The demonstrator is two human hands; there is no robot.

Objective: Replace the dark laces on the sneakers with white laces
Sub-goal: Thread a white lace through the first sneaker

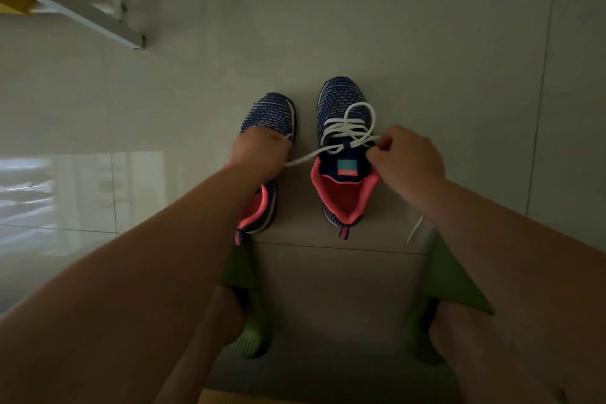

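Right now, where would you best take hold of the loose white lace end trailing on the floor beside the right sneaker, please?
Probably near the tip of the loose lace end, pinched from above: it lies free on the floor below the right hand, clear of the right sneaker.

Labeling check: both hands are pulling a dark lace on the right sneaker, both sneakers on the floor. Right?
Not quite: the lace is white, not dark, as the head view shows. The left hand and right hand pull it on the right sneaker; both sneakers sit on the floor.
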